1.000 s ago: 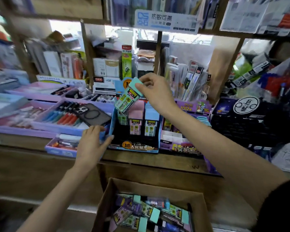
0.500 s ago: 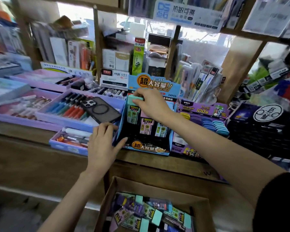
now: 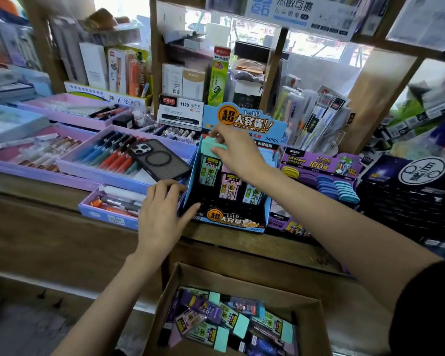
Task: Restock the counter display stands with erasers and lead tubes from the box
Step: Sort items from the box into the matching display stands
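A blue cardboard display stand (image 3: pixel 266 210) sits on the wooden counter with lead tubes upright in its slots. My right hand (image 3: pixel 238 150) pinches the teal cap of a green lead tube (image 3: pixel 208 167) seated in the stand's left rear slot. A pink tube (image 3: pixel 229 185) and a blue tube (image 3: pixel 252 195) stand beside it. My left hand (image 3: pixel 162 214) rests flat against the stand's left front corner, fingers spread. Below the counter an open cardboard box (image 3: pixel 303 307) holds several loose lead tubes and erasers.
A purple display stand (image 3: pixel 319 164) with oval erasers sits right of the blue one. A phone (image 3: pixel 158 158) lies on a purple pen tray (image 3: pixel 93 172) to the left. More pen trays, boxes and hanging packs crowd the counter and shelves behind.
My right hand carried the green lead tube down from above the stand and set it into the left rear slot. The left hand stayed at the stand's left corner.
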Demonstrator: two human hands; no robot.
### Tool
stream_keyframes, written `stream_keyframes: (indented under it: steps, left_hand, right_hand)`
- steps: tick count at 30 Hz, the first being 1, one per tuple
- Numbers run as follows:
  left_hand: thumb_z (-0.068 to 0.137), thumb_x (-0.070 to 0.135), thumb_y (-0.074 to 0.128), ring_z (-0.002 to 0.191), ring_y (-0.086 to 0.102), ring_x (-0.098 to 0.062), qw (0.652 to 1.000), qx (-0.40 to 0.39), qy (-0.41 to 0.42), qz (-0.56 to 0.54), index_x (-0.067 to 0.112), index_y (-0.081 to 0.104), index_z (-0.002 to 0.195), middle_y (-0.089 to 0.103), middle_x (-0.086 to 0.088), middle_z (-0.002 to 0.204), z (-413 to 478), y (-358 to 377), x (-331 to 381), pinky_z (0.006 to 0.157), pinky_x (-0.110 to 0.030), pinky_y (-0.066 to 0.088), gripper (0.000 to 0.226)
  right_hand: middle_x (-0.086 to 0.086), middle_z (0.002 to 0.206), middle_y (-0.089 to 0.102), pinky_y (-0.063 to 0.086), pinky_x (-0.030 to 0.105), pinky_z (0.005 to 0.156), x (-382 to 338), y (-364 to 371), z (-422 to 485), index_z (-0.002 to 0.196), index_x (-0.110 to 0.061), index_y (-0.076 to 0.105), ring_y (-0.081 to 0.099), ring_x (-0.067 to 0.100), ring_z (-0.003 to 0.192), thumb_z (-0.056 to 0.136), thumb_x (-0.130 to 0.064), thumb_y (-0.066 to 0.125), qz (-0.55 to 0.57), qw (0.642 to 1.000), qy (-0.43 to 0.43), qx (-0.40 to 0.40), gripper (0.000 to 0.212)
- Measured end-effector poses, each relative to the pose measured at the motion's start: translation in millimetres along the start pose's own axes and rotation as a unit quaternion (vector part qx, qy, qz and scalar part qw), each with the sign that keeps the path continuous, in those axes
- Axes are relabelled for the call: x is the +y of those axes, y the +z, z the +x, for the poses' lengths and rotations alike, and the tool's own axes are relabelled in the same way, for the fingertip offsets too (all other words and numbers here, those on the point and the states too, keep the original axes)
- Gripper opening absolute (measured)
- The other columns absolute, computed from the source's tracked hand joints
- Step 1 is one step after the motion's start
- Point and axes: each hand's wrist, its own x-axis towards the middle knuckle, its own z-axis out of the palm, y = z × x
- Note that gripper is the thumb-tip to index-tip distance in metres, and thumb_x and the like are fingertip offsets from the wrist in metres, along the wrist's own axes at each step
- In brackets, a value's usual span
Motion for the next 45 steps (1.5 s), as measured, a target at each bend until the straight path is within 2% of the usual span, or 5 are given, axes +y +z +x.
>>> stream_keyframes:
  steps: [13,20,31,41,45]
  left_hand:
    - [0.084,0.026,0.068,0.105,0.048,-0.032,0.999,-0.033,0.016,-0.018,0.003,0.056,0.114,0.052,-0.016,0.113,-2,-17,7,0.084,-0.04,0.042,0.039]
    - [0.085,0.022,0.066,0.087,0.06,-0.023,0.985,-0.128,0.067,-0.097,0.013,0.06,0.102,0.061,-0.003,0.097,-78,-42,12,0.066,-0.032,0.045,0.02]
    - [0.09,0.023,0.059,0.087,0.06,-0.007,0.875,-0.471,0.066,-0.092,0.017,0.059,0.104,0.057,0.004,0.104,-234,32,-12,0.079,-0.019,0.047,0.015]
    - [0.089,0.015,0.062,0.125,0.046,-0.027,0.759,-0.641,0.091,-0.068,0.001,0.043,0.131,0.047,-0.011,0.132,-266,61,-15,0.087,-0.016,0.041,0.048]
    - [0.084,0.029,0.065,0.125,0.041,-0.023,0.755,-0.652,0.055,-0.048,0.008,0.045,0.129,0.039,-0.012,0.14,-265,65,-16,0.098,-0.025,0.033,0.054]
  right_hand:
    - [0.006,0.12,0.059,0.034,0.037,0.095,-5,-18,-14,0.118,-0.014,0.06,0.042,0.025,0.115,0.093,-0.02,0.049,-0.073,0.996,-0.037,-0.016,0.028]
    - [-0.001,0.096,0.068,0.039,0.029,0.075,-1,-45,-119,0.097,-0.014,0.068,0.05,0.012,0.087,0.093,-0.022,0.053,0.033,0.995,-0.049,-0.082,0.018]
    - [0.004,0.105,0.066,0.046,0.027,0.083,57,44,-320,0.107,-0.01,0.065,0.059,0.011,0.093,0.093,-0.019,0.056,0.122,0.881,0.168,-0.426,0.019]
    - [0.01,0.108,0.063,0.045,0.029,0.081,26,139,-422,0.115,-0.008,0.058,0.059,0.023,0.099,0.083,-0.027,0.069,0.188,0.806,0.294,-0.478,0.039]
    - [0.015,0.099,0.063,0.039,0.028,0.067,16,155,-425,0.091,-0.012,0.062,0.056,0.022,0.087,0.085,-0.011,0.061,0.192,0.799,0.278,-0.497,0.006]
